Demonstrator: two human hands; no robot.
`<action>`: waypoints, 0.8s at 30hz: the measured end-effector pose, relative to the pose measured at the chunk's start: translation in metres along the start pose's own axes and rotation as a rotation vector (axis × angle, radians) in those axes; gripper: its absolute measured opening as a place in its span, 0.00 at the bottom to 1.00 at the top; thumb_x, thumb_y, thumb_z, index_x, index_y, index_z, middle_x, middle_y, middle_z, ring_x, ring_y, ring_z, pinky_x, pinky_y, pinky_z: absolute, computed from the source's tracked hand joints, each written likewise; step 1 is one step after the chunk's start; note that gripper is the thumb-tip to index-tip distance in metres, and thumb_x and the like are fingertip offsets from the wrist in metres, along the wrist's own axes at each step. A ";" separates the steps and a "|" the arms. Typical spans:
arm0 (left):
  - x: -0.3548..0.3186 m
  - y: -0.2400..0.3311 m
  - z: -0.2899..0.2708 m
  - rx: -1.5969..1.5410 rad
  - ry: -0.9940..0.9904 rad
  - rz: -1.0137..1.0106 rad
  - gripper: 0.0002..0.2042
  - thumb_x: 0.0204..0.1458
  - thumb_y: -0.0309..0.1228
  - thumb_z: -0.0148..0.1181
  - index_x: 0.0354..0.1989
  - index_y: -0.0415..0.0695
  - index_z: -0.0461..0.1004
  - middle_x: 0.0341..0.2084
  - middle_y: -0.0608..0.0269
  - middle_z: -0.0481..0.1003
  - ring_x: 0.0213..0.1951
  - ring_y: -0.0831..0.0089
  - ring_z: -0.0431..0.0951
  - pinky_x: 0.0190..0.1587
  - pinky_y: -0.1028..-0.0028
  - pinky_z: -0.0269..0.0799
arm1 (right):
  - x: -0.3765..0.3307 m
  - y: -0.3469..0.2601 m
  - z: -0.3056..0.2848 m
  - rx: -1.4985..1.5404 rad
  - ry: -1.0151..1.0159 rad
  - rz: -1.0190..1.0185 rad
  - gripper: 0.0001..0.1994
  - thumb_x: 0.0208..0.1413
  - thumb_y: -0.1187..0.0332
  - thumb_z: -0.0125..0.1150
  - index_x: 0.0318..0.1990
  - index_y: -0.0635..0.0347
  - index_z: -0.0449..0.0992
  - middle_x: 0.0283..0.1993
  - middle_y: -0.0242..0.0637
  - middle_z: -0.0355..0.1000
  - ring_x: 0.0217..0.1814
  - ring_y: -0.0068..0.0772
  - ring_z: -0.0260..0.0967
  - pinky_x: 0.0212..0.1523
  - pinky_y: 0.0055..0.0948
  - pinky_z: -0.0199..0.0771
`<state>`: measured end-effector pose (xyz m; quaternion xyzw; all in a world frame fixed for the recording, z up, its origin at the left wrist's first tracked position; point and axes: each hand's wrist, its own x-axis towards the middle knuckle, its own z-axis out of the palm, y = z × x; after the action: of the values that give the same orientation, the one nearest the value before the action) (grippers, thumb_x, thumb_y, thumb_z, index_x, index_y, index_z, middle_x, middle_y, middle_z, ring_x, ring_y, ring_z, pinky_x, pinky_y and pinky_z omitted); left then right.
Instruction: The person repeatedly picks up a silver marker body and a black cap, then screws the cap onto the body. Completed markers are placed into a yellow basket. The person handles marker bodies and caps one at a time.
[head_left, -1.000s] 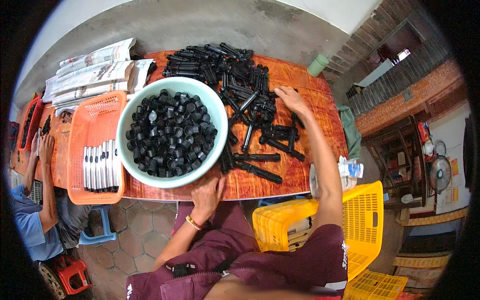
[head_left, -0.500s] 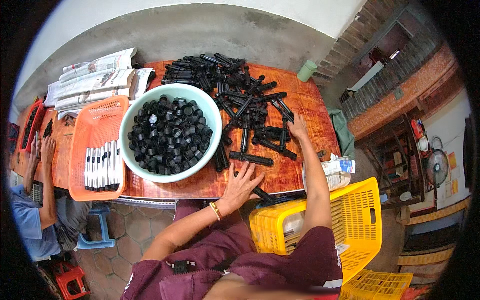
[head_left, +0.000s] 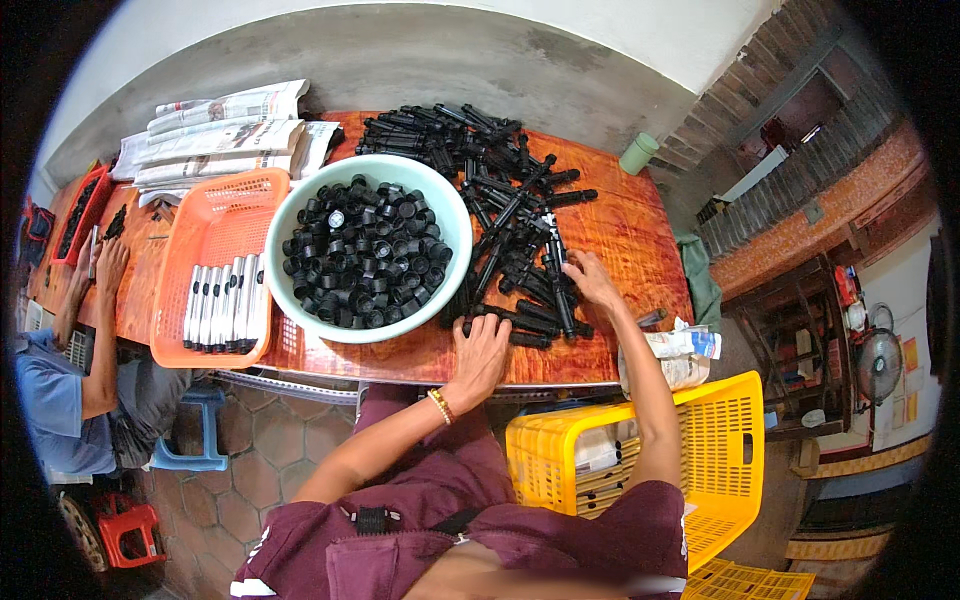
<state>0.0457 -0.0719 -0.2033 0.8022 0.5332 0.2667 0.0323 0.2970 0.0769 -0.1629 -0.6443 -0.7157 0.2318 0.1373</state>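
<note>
Black ribbed tube-shaped parts (head_left: pixel 490 185) lie in a loose heap across the table, reaching from the wall side to its near part. My left hand (head_left: pixel 482 358) rests at the heap's near end, palm down, its bent fingertips against a black tube (head_left: pixel 528 338). On the heap's right side is my right hand (head_left: pixel 597 284), fingers stretched out and touching the tubes there; it does not visibly lift any. A pale green bowl (head_left: pixel 459 255) full of short black caps (head_left: pixel 370 250) stands left of the heap.
An orange basket (head_left: pixel 167 300) holds several silver tubes (head_left: pixel 225 300); folded newspapers (head_left: pixel 220 150) lie behind it. A green cup (head_left: pixel 638 153) stands at the right back. A yellow crate (head_left: pixel 735 480) sits beside me. At far left a co-worker's hands (head_left: pixel 108 265) are at the table.
My left hand has moved forward from the table's near edge, its fingers less spread. The tube by that edge now lies with the heap. My right hand stays on the heap's right side.
</note>
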 end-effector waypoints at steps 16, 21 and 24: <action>-0.007 -0.004 -0.003 -0.198 0.097 0.066 0.21 0.45 0.29 0.61 0.49 0.41 0.67 0.47 0.51 0.64 0.54 0.55 0.62 0.62 0.50 0.49 | -0.197 -0.042 0.010 -0.020 0.387 -0.021 0.19 0.54 0.67 0.59 0.52 0.65 0.70 0.47 0.52 0.67 0.52 0.55 0.64 0.53 0.43 0.64; -0.004 0.001 -0.007 -0.220 0.145 0.066 0.18 0.48 0.29 0.60 0.48 0.40 0.67 0.45 0.51 0.66 0.53 0.55 0.63 0.63 0.49 0.49 | -0.239 -0.054 -0.005 0.000 0.596 0.018 0.13 0.53 0.70 0.58 0.45 0.65 0.74 0.41 0.47 0.69 0.48 0.49 0.67 0.50 0.39 0.66; -0.006 -0.002 -0.003 -0.214 0.145 0.068 0.19 0.48 0.28 0.60 0.49 0.40 0.67 0.46 0.50 0.65 0.54 0.54 0.63 0.65 0.48 0.47 | -0.264 -0.032 -0.021 -0.085 0.853 0.073 0.12 0.51 0.74 0.59 0.44 0.64 0.75 0.41 0.44 0.70 0.47 0.43 0.68 0.49 0.35 0.68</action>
<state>0.0410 -0.0768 -0.2036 0.7904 0.4751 0.3803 0.0700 0.3150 -0.1822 -0.1017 -0.7126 -0.5803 -0.0804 0.3859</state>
